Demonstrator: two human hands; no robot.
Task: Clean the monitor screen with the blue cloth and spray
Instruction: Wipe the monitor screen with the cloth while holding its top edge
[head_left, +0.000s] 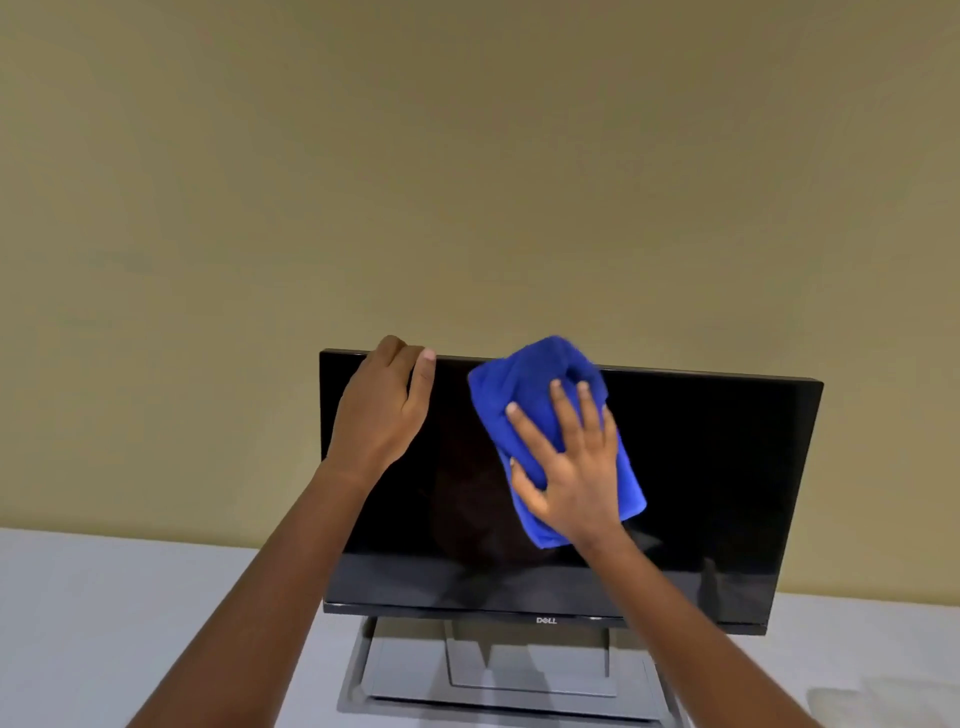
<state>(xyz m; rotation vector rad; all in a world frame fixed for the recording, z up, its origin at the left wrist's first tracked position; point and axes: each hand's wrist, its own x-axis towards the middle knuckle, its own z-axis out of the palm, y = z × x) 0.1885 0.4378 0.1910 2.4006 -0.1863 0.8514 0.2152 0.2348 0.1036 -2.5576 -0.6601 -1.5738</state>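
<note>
We have a single view, from the camera worn on the head, so nothing is shared with a second angle. It looks forward and only slightly down, straight at the front of the monitor (701, 493), which fills the lower middle of the frame. We stand close: both forearms run in from the bottom edge and reach the screen, the left hand (382, 410) at its top edge, the right hand (569, 467) flat on the cloth (524, 384). The bare wall (467, 156) behind takes up the whole upper half. The pale bench (104, 623) shows only at the bottom, with the stand (405, 670) on it. The wide lens tilts the monitor's top edge down to the right.
</note>
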